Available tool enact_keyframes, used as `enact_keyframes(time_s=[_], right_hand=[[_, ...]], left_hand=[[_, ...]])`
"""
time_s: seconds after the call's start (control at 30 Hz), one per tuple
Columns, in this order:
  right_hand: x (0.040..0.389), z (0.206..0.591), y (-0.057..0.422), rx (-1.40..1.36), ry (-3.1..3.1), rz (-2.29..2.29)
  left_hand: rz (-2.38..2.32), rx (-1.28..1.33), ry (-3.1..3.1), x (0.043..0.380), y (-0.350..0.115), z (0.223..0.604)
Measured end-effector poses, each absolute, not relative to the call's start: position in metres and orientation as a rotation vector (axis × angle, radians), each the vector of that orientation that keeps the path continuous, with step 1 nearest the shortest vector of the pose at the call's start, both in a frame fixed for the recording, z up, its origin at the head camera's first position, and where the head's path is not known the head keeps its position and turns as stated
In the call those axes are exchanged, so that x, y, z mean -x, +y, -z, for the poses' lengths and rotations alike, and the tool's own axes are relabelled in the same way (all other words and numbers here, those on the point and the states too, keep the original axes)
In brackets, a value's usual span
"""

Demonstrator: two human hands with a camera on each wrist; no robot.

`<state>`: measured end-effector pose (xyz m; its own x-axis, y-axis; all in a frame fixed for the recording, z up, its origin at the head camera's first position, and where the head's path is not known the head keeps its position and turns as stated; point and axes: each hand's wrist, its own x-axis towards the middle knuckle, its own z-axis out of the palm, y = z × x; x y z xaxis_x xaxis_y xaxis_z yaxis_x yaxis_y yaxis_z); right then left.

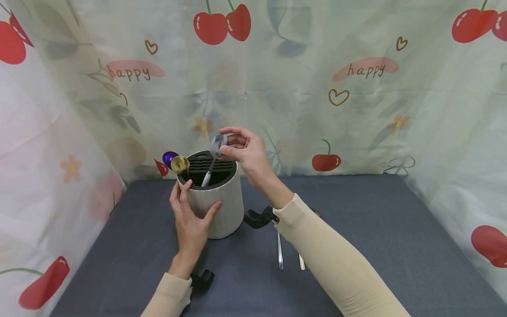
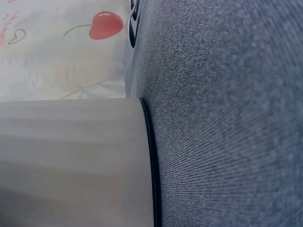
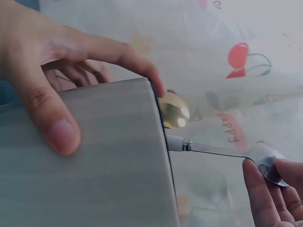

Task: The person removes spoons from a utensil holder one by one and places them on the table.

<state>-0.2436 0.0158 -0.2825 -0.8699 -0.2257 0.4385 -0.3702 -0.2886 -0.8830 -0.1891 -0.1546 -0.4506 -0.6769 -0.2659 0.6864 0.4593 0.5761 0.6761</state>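
A light grey utensil holder (image 1: 225,211) with a black slotted top stands upright on the table. My left hand (image 1: 192,222) grips its near left side, thumb on the front wall and a fingertip at the rim. With my right hand (image 1: 251,154) I pinch the silver bowl of a spoon (image 3: 267,163) above the holder. Its white handle (image 1: 206,178) points down into the open compartment, and the lower end is hidden inside. A gold spoon (image 1: 180,164) and a purple spoon (image 1: 170,157) stand bowl-up at the holder's left.
On the dark grey tablecloth (image 1: 376,229), a silver handle (image 1: 280,253) and a pale gold handle (image 1: 302,262) lie partly under my right forearm. Black wrist-camera mounts (image 1: 259,219) stick out from both wrists. A printed curtain (image 1: 285,110) closes off the back and sides.
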Motion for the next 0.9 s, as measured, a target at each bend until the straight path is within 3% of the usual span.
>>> enact_keyframes(time_s=[0.9], right_hand=[[0.243, 0.278, 0.069, -0.598, -1.385, -2.544]], left_hand=[[1.174, 0.171, -1.997, 0.188, -0.155, 0.451]])
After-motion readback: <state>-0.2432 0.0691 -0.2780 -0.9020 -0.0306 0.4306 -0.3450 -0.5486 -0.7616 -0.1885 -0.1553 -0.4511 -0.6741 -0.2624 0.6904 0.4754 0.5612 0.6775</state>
